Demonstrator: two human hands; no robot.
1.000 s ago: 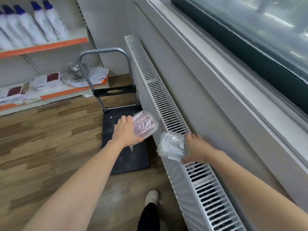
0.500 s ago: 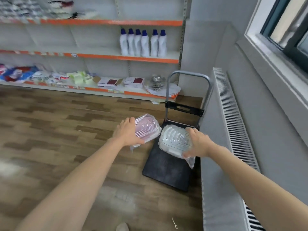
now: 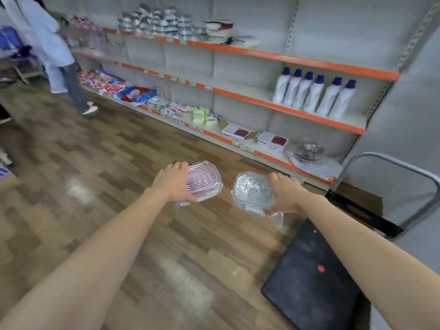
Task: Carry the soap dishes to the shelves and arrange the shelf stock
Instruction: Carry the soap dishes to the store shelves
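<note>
Item 1: pink soap dish [image 3: 204, 181], wrapped in clear film, ribbed face up. I see my left hand [image 3: 172, 181] gripping its left side, fingers curled over the far edge and thumb under the near edge. Its long axis runs from near-left to far-right, the free end aimed toward the shelves [image 3: 288, 109].

Item 2: clear soap dish [image 3: 251, 191], also film-wrapped, ribbed face up. My right hand [image 3: 284, 194] holds its right side, thumb on the near edge and fingers on the far edge. Long axis runs roughly near to far, tilted slightly left; a loose tail of film hangs below it.

Both dishes are carried in the air above the wooden floor [image 3: 100, 167], side by side and apart, short of the shelves.

Item 3: white bottles with blue caps [image 3: 314, 94], upright in a row on the middle shelf.

Item 4: black platform trolley [image 3: 312, 279] with a grey handle, on the floor under my right forearm.
</note>
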